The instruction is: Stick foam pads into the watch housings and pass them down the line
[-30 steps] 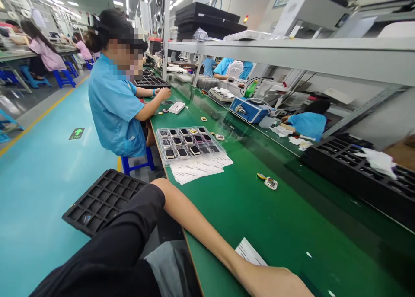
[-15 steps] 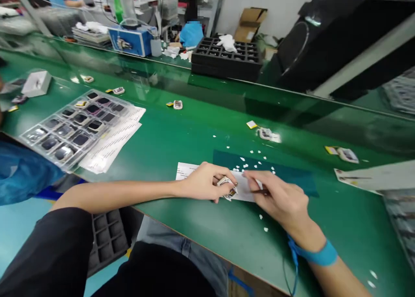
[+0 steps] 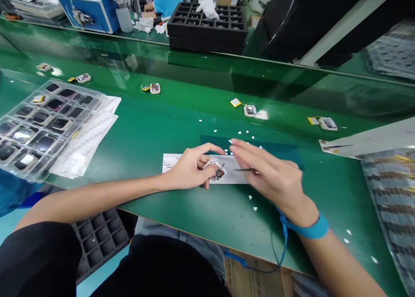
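Note:
My left hand (image 3: 191, 167) pinches a small white smartwatch case (image 3: 216, 170), its circuit board facing up. Beneath it, a printed paper sheet (image 3: 168, 161) lies on the green bench. To the right, my right hand (image 3: 270, 174) has dark tweezers (image 3: 244, 170) between its fingers, the tip pointing left toward the case but apart from it. Its upper fingers are stretched out over a dark teal mat (image 3: 285, 154). Small white scraps (image 3: 250, 197) lie scattered around both hands. A blue wrist strap (image 3: 313, 228) with a cord is on my right wrist.
A clear tray of watch units (image 3: 42, 124) stands on the left beside printed sheets (image 3: 87, 145). Along the bench's back lie opened watch cases with yellow batteries (image 3: 250, 110). A tray (image 3: 395, 202) flanks the right edge. Behind the bench, a person (image 3: 167, 3) sits beyond a black compartment box (image 3: 207, 33).
My right hand has lifted slightly off the paper, and its fingers have spread, with the tweezers drawn clear. My left hand still grips the smartwatch case. The camera view has shifted right and down.

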{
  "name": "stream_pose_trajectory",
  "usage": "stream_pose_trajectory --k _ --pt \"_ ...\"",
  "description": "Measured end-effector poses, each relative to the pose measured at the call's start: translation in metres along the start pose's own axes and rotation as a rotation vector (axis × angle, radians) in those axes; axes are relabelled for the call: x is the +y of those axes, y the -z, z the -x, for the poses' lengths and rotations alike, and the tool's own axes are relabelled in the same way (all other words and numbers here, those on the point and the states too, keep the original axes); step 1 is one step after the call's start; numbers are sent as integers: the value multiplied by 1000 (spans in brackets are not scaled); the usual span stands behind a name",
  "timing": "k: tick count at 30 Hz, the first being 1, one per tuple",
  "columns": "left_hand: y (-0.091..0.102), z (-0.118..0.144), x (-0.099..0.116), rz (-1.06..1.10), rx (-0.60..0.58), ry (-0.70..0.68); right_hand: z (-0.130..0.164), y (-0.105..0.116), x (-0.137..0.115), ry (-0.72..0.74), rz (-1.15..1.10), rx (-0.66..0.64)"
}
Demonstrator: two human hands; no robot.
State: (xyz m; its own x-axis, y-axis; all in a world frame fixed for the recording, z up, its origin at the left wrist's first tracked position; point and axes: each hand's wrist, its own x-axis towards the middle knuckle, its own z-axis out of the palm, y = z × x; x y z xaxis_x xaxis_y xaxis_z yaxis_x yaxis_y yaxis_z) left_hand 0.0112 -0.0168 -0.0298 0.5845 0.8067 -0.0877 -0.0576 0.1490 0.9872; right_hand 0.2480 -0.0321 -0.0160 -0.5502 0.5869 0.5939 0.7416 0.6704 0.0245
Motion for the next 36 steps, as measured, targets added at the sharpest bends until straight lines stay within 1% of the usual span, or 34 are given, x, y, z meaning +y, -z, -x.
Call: stream_pose_trajectory --k 2,3,7,12,17,22,26,30,33,36 --pt "1 0 1 21 -2 -1 2 2 -4 104 -11 -95" --pt "1 0 1 22 -1 -2 3 3 -5 134 -11 -112" --pt "2 0 0 22 10 -22 0 5 -8 172 2 -68" --pt "1 -1 -2 18 26 0 -1 6 -3 244 4 -78" --pt "-2 -1 -4 -21 78 23 2 6 3 245 39 -58" --pt "-3 1 -2 -78 98 4 -2 8 -3 262 75 -25" --pt "-3 0 -5 -148 95 -58 -3 5 -12 236 112 -40" --pt "-3 0 -12 -212 102 -168 -3 4 -19 180 105 -75" --pt "-4 1 -14 -230 109 -234 -3 6 -23 196 129 -45" --pt "-6 2 -12 -264 139 -264 -3 6 -24 207 136 -43"
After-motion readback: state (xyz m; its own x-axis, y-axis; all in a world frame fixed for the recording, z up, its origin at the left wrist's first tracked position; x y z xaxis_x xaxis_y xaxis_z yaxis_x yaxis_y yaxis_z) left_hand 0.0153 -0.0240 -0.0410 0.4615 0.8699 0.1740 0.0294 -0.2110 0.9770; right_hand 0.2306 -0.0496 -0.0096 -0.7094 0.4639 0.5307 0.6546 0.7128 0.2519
